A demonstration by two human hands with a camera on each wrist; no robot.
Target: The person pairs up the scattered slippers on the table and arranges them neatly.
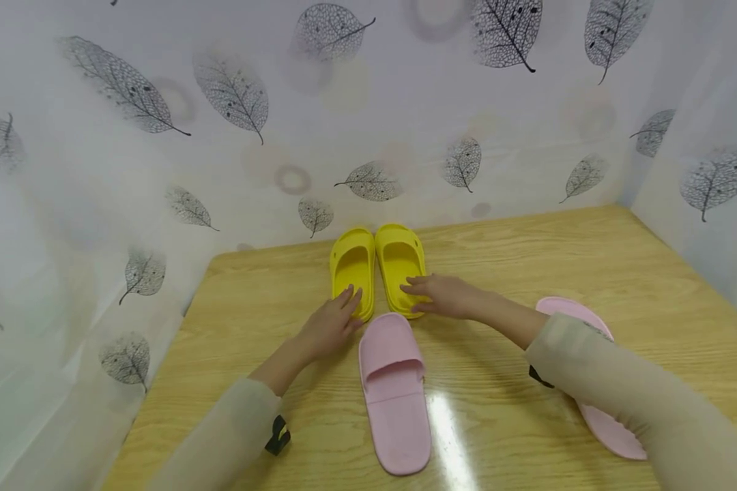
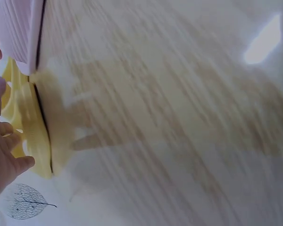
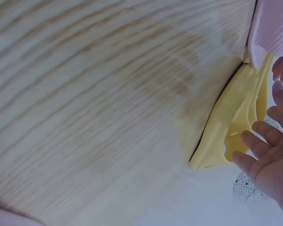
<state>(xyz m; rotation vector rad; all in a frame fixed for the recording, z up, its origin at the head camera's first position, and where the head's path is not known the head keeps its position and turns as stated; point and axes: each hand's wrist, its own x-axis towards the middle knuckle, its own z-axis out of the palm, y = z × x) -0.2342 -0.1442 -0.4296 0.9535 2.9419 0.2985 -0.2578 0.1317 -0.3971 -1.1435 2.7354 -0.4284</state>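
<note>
Two yellow slippers stand side by side at the far edge of the wooden surface, the left one (image 1: 353, 240) and the right one (image 1: 398, 234), toes toward the patterned cloth. My left hand (image 1: 327, 330) hovers at the heel of the left yellow slipper, fingers extended and loosely spread. Over the heel of the right yellow slipper is my right hand (image 1: 450, 297), its fingers also extended. Neither hand grips anything; whether fingertips touch the slippers I cannot tell. Between the forearms lies a pink slipper (image 1: 399, 426), its toe close to the yellow heels.
Another pink slipper (image 1: 611, 433) lies at the right, partly hidden under my right sleeve (image 1: 608, 372). White cloth with dark leaf prints (image 1: 405, 123) rises behind and at both sides of the wooden surface (image 1: 264, 293).
</note>
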